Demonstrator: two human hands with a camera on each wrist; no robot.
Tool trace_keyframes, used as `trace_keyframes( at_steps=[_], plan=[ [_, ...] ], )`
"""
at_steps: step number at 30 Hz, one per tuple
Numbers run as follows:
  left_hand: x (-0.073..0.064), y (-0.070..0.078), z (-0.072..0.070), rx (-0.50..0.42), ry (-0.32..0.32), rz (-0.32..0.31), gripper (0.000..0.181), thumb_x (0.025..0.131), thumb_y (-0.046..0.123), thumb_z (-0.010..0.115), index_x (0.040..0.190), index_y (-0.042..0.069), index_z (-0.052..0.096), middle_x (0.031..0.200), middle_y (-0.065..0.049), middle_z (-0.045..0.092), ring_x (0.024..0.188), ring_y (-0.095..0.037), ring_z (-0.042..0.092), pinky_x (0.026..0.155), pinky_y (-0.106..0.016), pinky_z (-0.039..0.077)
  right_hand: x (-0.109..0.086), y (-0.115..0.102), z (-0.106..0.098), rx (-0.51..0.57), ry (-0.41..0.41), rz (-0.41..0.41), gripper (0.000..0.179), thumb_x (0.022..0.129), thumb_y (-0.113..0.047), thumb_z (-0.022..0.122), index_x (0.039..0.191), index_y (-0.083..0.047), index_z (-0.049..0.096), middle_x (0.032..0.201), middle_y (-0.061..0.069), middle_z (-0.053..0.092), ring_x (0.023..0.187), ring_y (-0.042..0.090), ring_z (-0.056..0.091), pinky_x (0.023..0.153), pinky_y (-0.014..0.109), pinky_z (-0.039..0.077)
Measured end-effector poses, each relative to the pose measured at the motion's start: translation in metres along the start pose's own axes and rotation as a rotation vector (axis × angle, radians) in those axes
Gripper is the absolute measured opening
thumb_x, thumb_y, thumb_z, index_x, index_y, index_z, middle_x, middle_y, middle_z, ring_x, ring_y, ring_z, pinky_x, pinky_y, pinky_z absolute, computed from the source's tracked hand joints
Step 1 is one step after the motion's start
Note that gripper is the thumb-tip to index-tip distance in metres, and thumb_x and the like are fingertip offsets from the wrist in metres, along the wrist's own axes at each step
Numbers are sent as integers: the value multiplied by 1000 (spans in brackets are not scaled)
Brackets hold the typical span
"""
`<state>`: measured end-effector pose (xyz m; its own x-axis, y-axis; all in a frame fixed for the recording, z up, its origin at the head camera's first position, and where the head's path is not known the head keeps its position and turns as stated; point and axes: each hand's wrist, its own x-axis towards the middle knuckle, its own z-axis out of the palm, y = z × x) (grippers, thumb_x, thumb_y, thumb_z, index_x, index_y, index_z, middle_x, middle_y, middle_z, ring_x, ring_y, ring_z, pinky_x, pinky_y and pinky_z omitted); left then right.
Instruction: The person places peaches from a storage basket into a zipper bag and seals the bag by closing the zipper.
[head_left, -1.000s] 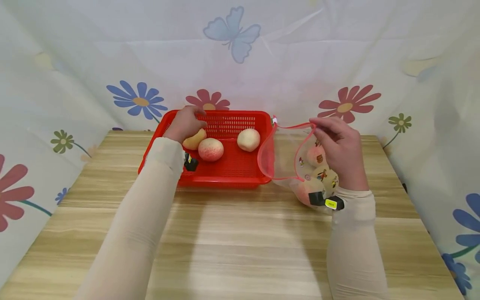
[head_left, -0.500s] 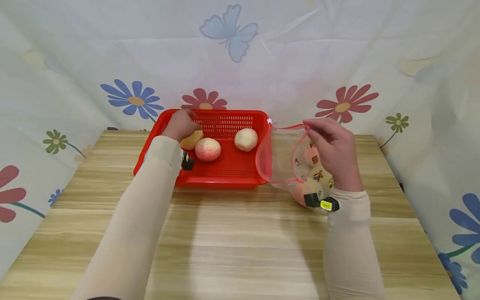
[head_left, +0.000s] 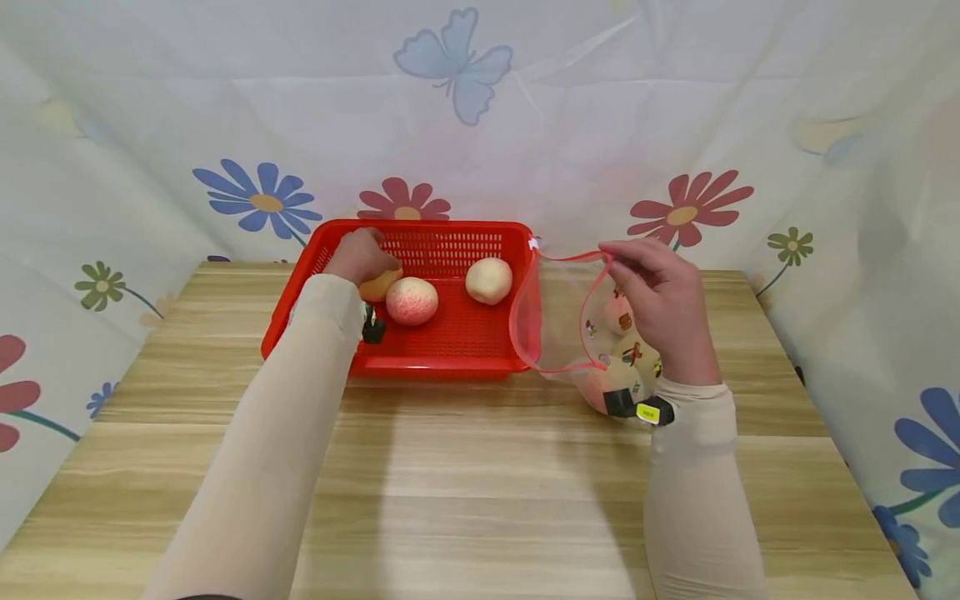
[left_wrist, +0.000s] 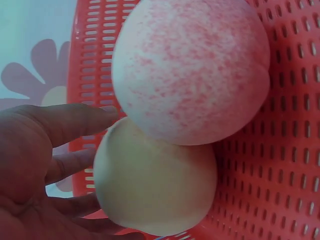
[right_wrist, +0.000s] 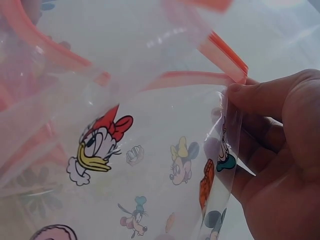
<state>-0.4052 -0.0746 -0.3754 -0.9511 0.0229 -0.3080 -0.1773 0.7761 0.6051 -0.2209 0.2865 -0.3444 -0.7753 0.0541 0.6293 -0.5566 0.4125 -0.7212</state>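
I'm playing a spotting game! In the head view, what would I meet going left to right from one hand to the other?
Left hand, pink fruit, white fruit, bag, right hand.

Cream long sleeves (head_left: 273,442), small black wrist units (head_left: 619,403), one yellow label (head_left: 648,413).

Two hands (head_left: 362,255), one basket (head_left: 442,364) with three fruits (head_left: 412,302), one bag (head_left: 562,317) with at least three more
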Motion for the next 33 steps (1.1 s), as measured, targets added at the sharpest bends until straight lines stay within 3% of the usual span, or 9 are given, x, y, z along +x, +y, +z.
trace_keyframes(
  at_steps=[11,17,33],
  plan=[
    [2,-11,0,-13,-20,-44,65,79,23,78,137,16,49,131,-9,56,114,-31,54,99,-58,47,2,-1,2,-14,-6,-22,23,91,-2,63,113,-4,71,103,-11,66,82,4,61,68,13,51],
    [-2,-11,-3,13,0,-22,59,79,20,77,133,15,54,128,-9,59,111,-30,56,98,-55,48,2,-3,1,-30,-8,-9,24,91,-4,63,114,-6,71,103,-14,64,84,3,62,69,12,51],
    [-25,7,-14,114,56,64,66,83,23,74,141,10,44,130,-11,56,113,-30,52,94,-49,53,0,1,-1,-67,-3,10,24,92,-6,63,114,-6,72,104,-11,65,85,2,61,71,11,51]
  ],
)
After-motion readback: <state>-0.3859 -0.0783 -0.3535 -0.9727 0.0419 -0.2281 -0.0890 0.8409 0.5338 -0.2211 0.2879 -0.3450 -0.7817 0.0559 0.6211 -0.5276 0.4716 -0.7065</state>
